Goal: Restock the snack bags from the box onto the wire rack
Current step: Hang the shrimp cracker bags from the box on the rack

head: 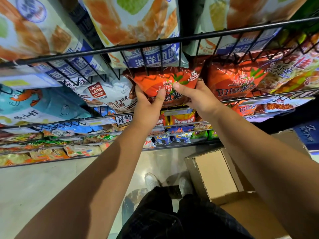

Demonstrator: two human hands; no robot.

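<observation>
Two hands, the left hand (148, 104) and the right hand (198, 99), grip one orange-red snack bag (165, 80) at twelve o'clock; a second orange-red bag (233, 83) at its three o'clock makes two. Three large pale bags (134, 23) span ten to one o'clock. One Lang Lang Crisp bag (107, 95) at nine; one cardboard box (215, 175) at four; two white shoes (151, 181) at six.

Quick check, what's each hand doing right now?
Left hand: gripping the orange snack bag at its left edge, thumb on the front.
Right hand: gripping the same bag at its right edge.
</observation>
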